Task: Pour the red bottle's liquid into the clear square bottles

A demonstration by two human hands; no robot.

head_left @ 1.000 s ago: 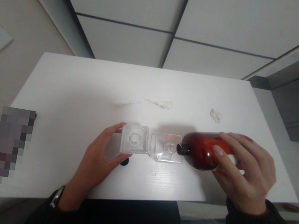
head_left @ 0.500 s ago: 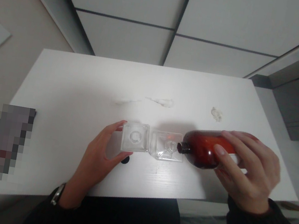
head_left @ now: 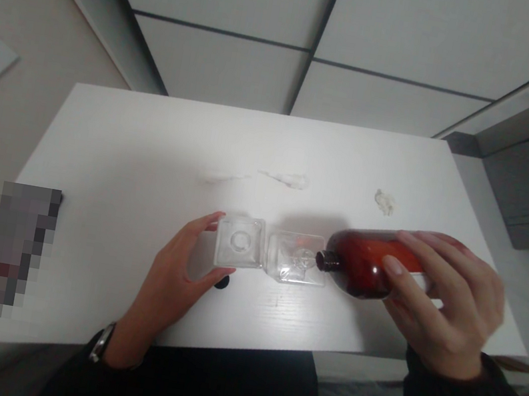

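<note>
A clear plastic hinged box (head_left: 294,273) lies opened out, its two square halves side by side. My left hand (head_left: 181,264) grips the left half between thumb and fingers. In my right hand (head_left: 453,300) is a reddish-brown bottle (head_left: 364,259), tipped nearly level with its uncapped dark neck pointing left. The mouth is over the right half, near that half's round centre. Whether liquid is flowing out, I cannot tell. A small black disc, perhaps a cap (head_left: 222,282), lies just below my left thumb.
The white table (head_left: 139,157) carries a whitish smear (head_left: 292,180) and a crumpled pale bit (head_left: 385,202) toward the back. A pixelated object (head_left: 3,242) lies at the left edge. White panels (head_left: 225,70) rise behind the table.
The bottle and my right hand have shifted slightly to the right. My left hand and the plastic box stay almost where they were.
</note>
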